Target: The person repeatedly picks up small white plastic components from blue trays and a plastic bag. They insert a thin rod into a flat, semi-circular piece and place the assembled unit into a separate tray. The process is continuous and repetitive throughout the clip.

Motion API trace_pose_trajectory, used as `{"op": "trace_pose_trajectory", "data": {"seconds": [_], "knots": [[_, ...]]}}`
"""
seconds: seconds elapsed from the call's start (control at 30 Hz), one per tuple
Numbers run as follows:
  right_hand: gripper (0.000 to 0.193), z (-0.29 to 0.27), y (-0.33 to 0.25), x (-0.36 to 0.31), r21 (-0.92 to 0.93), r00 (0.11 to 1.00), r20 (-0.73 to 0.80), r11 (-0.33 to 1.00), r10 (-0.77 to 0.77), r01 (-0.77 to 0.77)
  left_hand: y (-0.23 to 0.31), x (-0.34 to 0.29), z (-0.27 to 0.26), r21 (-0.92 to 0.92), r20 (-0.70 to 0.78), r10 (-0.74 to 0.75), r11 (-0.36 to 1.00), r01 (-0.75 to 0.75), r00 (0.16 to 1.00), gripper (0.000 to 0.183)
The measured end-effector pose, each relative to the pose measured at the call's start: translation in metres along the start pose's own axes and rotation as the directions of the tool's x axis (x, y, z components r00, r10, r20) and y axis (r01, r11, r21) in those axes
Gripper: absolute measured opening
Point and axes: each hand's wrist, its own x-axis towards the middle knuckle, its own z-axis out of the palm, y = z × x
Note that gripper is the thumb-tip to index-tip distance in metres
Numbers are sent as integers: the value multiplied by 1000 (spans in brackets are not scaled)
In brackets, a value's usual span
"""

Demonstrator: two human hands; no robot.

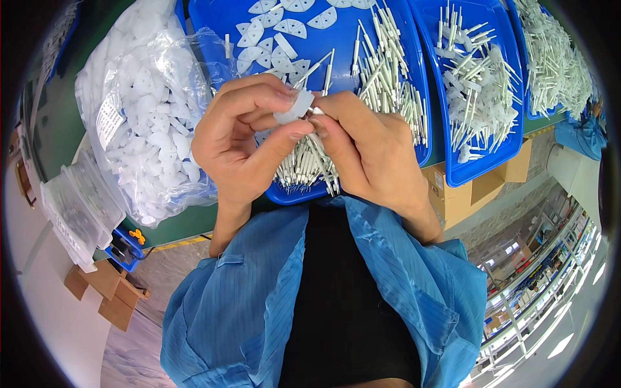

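Observation:
Between the fingertips of my left hand (242, 129) is a white translucent plastic piece (294, 108), curved along one edge. My right hand (369, 145) pinches a thin white stick-like part (316, 111) against that piece; its far end is hidden by my fingers. Both hands are held over a blue tray (419, 64). Flat white half-round pieces with small holes (291, 27) lie in the far left of this tray. Bundles of slim white rods with thin wire-like ends (394, 90) fill its right side, and more rods (307, 165) lie under my hands.
To the left, a clear bag (155, 129) bulges with white plastic pieces. Clear plastic boxes (81, 200) stand beside it. A second blue tray (453, 169) on the right holds rods joined with white pieces, and another heaped tray (550, 64) lies beyond. A cardboard box (453, 200) sits below.

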Motion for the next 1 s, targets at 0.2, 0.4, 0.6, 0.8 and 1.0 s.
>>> {"op": "trace_pose_trajectory", "data": {"seconds": [0.2, 0.4, 0.6, 0.8, 1.0], "knots": [[10, 7, 4, -6, 406, 991, 65, 904, 118, -134, 9, 3, 1, -41, -8, -51, 998, 50, 999, 25], [16, 15, 0, -8, -213, 982, -108, 968, -155, 129, 16, 6, 0, 208, -1, 23, 978, -22, 1000, 20], [22, 13, 12, -5, -213, 939, -151, 938, -309, 275, 11, 7, 9, 117, -8, 190, 975, -188, 982, 27], [25, -4, 23, -7, -277, 938, -90, 913, -335, 300, 17, 11, 1, 288, 155, 73, 951, -116, 985, 36], [19, -3, -1, -1, 117, 991, -70, 987, 114, -106, 12, 11, 1, 379, 251, 208, 878, -294, 945, 34]]}}
